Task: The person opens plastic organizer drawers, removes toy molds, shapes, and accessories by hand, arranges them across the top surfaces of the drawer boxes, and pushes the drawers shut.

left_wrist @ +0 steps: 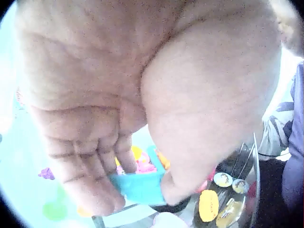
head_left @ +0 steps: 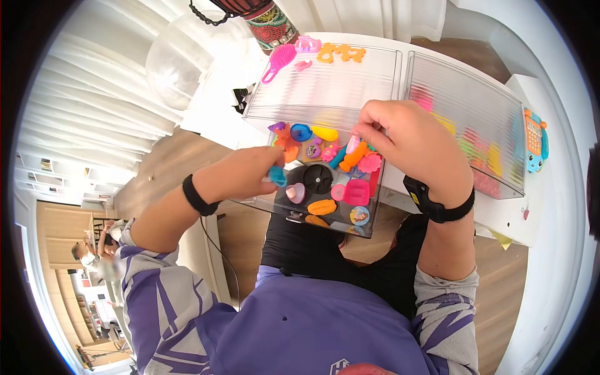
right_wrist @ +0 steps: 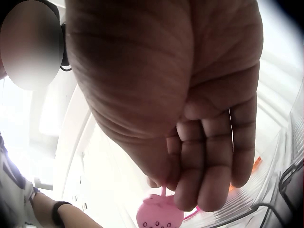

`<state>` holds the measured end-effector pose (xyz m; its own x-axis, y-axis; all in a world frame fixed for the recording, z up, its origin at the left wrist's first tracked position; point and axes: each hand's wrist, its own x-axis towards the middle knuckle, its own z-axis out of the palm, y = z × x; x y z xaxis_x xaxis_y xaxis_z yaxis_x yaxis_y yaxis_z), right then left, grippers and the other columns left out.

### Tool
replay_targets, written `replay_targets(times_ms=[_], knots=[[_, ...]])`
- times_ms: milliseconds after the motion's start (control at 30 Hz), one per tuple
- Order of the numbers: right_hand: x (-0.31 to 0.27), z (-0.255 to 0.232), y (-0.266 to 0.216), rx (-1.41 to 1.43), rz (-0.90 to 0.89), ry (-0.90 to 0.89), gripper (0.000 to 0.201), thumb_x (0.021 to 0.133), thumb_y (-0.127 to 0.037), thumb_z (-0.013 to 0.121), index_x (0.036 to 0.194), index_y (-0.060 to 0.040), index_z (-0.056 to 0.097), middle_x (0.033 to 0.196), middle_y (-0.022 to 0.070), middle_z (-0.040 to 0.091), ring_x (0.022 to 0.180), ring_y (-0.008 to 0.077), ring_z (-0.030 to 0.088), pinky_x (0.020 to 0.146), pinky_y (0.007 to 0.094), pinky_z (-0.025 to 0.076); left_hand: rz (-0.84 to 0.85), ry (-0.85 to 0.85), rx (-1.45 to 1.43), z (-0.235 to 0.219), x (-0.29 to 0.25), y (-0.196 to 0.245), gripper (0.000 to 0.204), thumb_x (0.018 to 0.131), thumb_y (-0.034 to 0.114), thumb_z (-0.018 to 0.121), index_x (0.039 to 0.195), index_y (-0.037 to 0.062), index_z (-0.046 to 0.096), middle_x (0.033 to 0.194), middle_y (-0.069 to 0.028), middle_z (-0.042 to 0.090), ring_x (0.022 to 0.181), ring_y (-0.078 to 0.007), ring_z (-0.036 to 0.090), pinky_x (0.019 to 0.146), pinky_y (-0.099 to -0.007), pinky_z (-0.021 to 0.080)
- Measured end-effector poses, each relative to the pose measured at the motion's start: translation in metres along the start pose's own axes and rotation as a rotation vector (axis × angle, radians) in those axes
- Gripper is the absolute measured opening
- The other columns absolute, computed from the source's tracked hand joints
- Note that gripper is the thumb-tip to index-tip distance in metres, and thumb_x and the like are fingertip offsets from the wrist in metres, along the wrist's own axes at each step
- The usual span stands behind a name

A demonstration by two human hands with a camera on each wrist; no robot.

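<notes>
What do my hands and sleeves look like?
Your bare left hand has a plain black wristband; your bare right hand has a black strap carrying a black device with a small yellow marking. Both short sleeves are pale grey with angular purple patterns.

Long white fabric curtains (head_left: 94,94) and brown wood-plank flooring (head_left: 147,178) mark a homelike room. Colourful plastic toys (head_left: 357,192) fill a clear drawer (head_left: 261,202).

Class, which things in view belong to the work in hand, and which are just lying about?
Likely in the job:
teal piece in left hand
pink berry-shaped piece in right hand
open drawer of toys

Seemingly lying about:
pink hairbrush
toy phone
drum
</notes>
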<state>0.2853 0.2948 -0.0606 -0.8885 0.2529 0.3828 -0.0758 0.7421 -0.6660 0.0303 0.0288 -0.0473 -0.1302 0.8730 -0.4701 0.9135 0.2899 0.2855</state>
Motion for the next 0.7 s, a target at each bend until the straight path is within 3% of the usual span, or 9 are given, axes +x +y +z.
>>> replay_targets(times_ms=[33,100,233,300,367,433,533,600,700], knots=[[0.000,0.001,0.001,-0.012,-0.008,0.003,0.020,0.109,-0.019,0.078,0.103,-0.0013,0.073,0.083,0.0175,0.073,0.076,0.0360,0.069,0.069,0.0453,0.053,-0.001,0.001,0.000,0.001,-0.001,0.004,0.046,0.098,0.016,0.086,0.138,0.0047,0.067,0.123,-0.0157,0.080,0.111,-0.0368,0.080,0.095,-0.0468,0.063],[0.000,0.003,0.002,-0.025,-0.016,0.005,0.020,0.109,-0.019,0.078,0.103,-0.0013,0.073,0.083,0.0177,0.073,0.076,0.0364,0.070,0.070,0.0454,0.053,0.198,0.288,-0.143,0.002,0.001,0.016,0.057,0.096,0.007,0.086,0.148,0.0044,0.065,0.135,-0.0142,0.078,0.116,-0.0328,0.080,0.098,-0.0440,0.063],[-0.001,0.005,-0.002,-0.024,0.035,-0.053,0.020,0.107,-0.019,0.079,0.101,-0.0013,0.073,0.085,0.0180,0.074,0.077,0.0378,0.071,0.070,0.0459,0.054,0.184,0.288,-0.222,-0.006,0.000,0.027,0.061,0.095,0.007,0.088,0.151,0.0056,0.065,0.138,-0.0130,0.079,0.117,-0.0292,0.079,0.097,-0.0419,0.064],[0.001,0.002,-0.007,-0.032,0.062,-0.080,0.020,0.107,-0.020,0.079,0.101,-0.0012,0.074,0.085,0.0181,0.074,0.078,0.0383,0.071,0.071,0.0461,0.054,0.231,0.347,-0.157,-0.008,0.004,0.025,0.056,0.096,0.007,0.089,0.148,0.0052,0.067,0.135,-0.0113,0.079,0.113,-0.0258,0.079,0.093,-0.0399,0.064],[0.003,-0.002,-0.012,0.005,0.140,-0.162,0.025,0.106,-0.021,0.076,0.094,0.0010,0.075,0.085,0.0224,0.076,0.079,0.0443,0.075,0.072,0.0528,0.058,0.235,0.364,-0.167,-0.012,0.008,0.026,0.049,0.099,0.007,0.088,0.144,0.0043,0.069,0.130,-0.0114,0.080,0.110,-0.0252,0.079,0.091,-0.0388,0.064],[0.001,0.005,-0.006,-0.015,0.104,-0.111,0.024,0.105,-0.020,0.076,0.093,0.0006,0.076,0.083,0.0218,0.076,0.078,0.0437,0.075,0.071,0.0524,0.058,0.240,0.379,-0.175,-0.016,0.014,0.025,0.042,0.102,0.008,0.087,0.140,0.0034,0.070,0.126,-0.0115,0.081,0.107,-0.0247,0.079,0.089,-0.0378,0.065],[0.001,0.005,-0.006,-0.018,0.120,-0.109,0.022,0.105,-0.021,0.078,0.095,-0.0006,0.076,0.084,0.0198,0.076,0.079,0.0416,0.075,0.072,0.0507,0.057,0.184,0.407,-0.221,-0.027,0.024,0.025,0.026,0.109,0.011,0.081,0.132,0.0012,0.073,0.114,-0.0128,0.081,0.100,-0.0250,0.079,0.086,-0.0370,0.064],[0.002,0.004,-0.008,-0.002,0.176,-0.154,0.022,0.105,-0.022,0.081,0.100,-0.0013,0.077,0.087,0.0183,0.076,0.083,0.0401,0.074,0.074,0.0493,0.056,0.117,0.414,-0.199,-0.040,0.029,0.037,0.021,0.112,0.017,0.079,0.118,-0.0020,0.072,0.102,-0.0157,0.080,0.092,-0.0343,0.080,0.083,-0.0417,0.064],[0.001,0.008,-0.006,-0.038,0.142,-0.172,0.020,0.103,-0.021,0.081,0.099,-0.0011,0.079,0.087,0.0186,0.077,0.083,0.0409,0.075,0.074,0.0497,0.056,0.051,0.388,-0.193,-0.059,0.039,0.055,0.020,0.116,0.016,0.074,0.120,-0.0030,0.070,0.116,-0.0154,0.081,0.099,-0.0274,0.078,0.080,-0.0381,0.061]])
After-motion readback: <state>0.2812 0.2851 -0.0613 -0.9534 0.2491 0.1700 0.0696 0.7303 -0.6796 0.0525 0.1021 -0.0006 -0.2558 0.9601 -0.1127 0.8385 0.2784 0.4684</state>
